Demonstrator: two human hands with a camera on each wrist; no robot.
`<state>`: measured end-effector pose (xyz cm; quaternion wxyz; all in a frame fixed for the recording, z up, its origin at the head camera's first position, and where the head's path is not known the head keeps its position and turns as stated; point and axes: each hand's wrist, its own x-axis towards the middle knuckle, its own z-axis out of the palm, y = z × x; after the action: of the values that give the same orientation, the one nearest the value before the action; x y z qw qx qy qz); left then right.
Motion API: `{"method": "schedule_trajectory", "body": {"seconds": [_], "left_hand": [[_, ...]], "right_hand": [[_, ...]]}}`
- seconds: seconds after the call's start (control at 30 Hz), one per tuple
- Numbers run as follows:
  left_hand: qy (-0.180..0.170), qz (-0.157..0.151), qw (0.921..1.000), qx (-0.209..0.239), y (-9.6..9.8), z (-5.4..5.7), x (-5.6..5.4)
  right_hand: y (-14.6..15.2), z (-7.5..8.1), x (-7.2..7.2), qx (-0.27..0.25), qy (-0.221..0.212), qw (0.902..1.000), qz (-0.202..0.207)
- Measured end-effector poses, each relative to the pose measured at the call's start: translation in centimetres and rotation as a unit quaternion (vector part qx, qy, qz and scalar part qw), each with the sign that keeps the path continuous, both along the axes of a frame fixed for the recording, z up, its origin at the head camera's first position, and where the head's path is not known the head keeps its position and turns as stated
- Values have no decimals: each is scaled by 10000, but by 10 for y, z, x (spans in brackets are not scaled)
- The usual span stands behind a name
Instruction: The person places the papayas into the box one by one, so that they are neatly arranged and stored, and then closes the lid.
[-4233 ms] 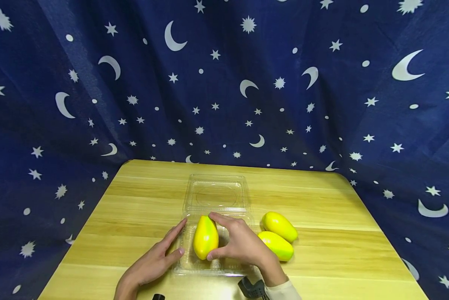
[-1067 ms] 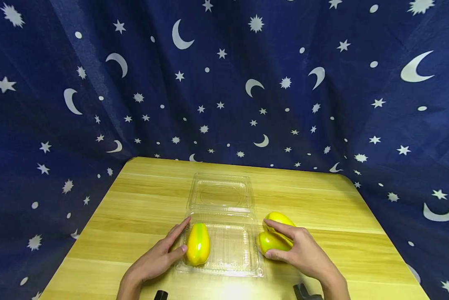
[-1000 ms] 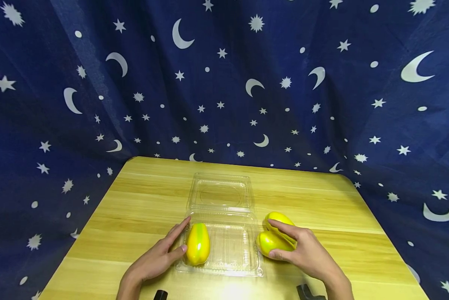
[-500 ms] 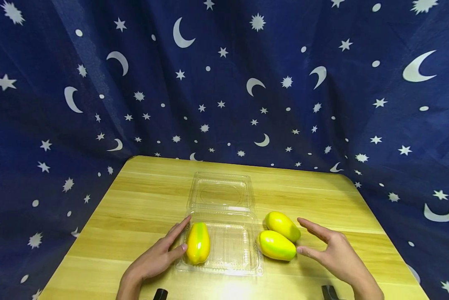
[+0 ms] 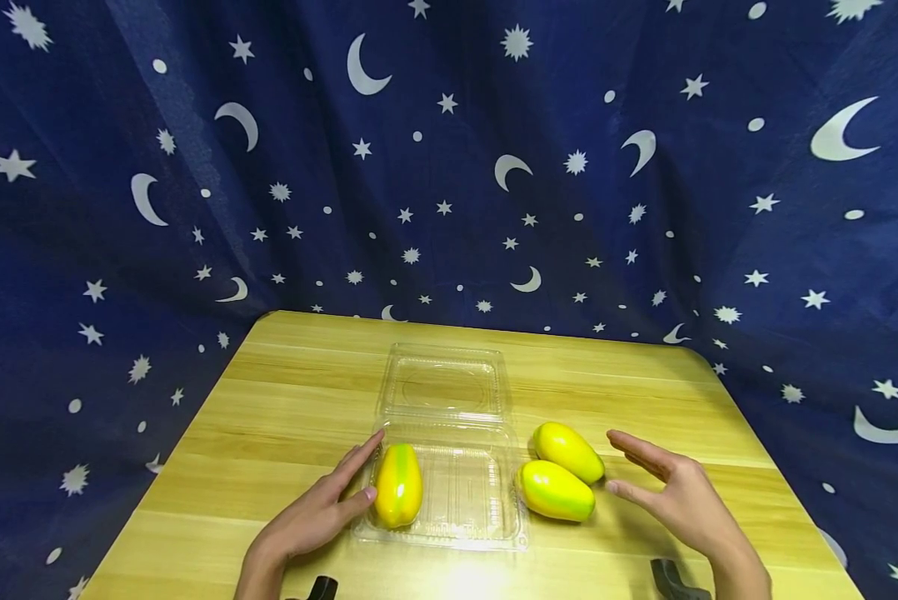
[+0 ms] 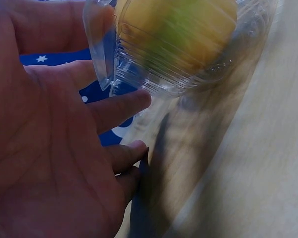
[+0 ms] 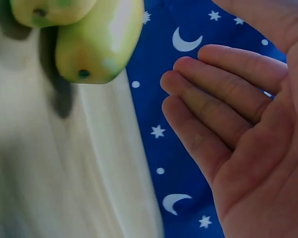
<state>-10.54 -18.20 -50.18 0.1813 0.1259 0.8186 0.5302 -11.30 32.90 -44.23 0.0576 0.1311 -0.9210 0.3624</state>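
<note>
A clear plastic clamshell container (image 5: 467,533) lies on the table with its lid (image 5: 445,354) folded back. One glossy yellow-green fruit, shaped like a papaya (image 5: 399,487), is in the left part of its base. Straight fingers of my left hand (image 5: 310,517) lie along the container's left side, the thumb at the rim beside the fruit. Two similar fruits, one nearer (image 5: 556,492) and one farther (image 5: 567,450), lie together just right of the container. To their right, my right hand (image 5: 685,500) has its fingers extended and holds nothing; the right wrist view shows a gap between fingertips and fruit (image 7: 102,44).
The wooden table (image 5: 269,392) extends around the container. Behind and beside it hangs a dark blue curtain (image 5: 449,167) with moons and stars. Black wrist devices show at the bottom edge, one by the left wrist (image 5: 323,588) and one by the right (image 5: 674,581).
The right hand first held one fruit over the container; that fruit now lies in its left part. The hand then reached over the two other fruits and drew back right. The left hand stayed.
</note>
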Motion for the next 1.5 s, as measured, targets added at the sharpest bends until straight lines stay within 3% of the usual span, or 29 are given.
{"method": "schedule_trajectory", "body": {"seconds": [0.4,0.83,1.5], "left_hand": [[-14,24,10000,6,0,0,0],[33,14,10000,-33,0,-1,0],[65,-33,10000,-21,-1,-2,0]], "right_hand": [[1,-28,-15,-467,-483,9977,2],[-4,-42,-20,-775,-1065,9912,-120],[-10,-48,-22,-518,-865,9947,-198]]}}
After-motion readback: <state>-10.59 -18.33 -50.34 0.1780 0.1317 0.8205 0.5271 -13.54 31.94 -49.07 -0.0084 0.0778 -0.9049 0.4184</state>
